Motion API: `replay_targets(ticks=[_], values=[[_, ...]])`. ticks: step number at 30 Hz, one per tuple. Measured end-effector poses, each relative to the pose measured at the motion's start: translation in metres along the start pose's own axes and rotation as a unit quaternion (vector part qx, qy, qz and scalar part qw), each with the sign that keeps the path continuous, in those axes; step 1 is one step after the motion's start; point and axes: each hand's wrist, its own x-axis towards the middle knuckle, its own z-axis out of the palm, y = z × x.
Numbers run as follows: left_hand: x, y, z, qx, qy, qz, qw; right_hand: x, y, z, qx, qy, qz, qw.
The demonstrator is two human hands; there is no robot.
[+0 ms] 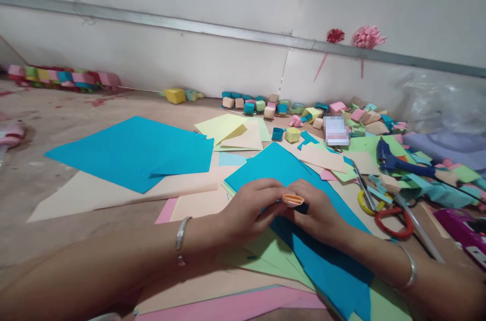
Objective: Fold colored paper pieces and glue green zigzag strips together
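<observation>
Between both hands is a small folded peach paper piece [292, 200], with its layered open edge facing me. My left hand [254, 204] closes its fingers on the left side of the piece. My right hand [313, 209] is curled round its right side; a dark bit beside the peach edge is too shaded to make out. Below the hands lies a large blue paper sheet [334, 260], on top of green sheets [273, 255]. A second blue sheet [132, 154] lies to the left over a peach sheet [72, 199].
Scissors with red and yellow handles [395, 222] and a blue glue gun [402, 163] lie at the right among paper scraps. Several small paper boxes [260, 105] line the wall. A blue box [277, 133] and a yellow box [292, 134] stand ahead. A purple object [461, 232] sits far right.
</observation>
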Motion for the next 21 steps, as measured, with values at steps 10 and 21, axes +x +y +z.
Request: replay_targets(ticks=[10, 21], values=[[-0.002, -0.006, 0.001, 0.177, 0.051, 0.03, 0.982, -0.004, -0.015, -0.018, -0.119, 0.177, -0.147, 0.966], [-0.004, -0.008, 0.001, 0.216, 0.004, 0.044, 0.975, -0.003, -0.017, -0.018, -0.151, 0.195, -0.15, 0.958]])
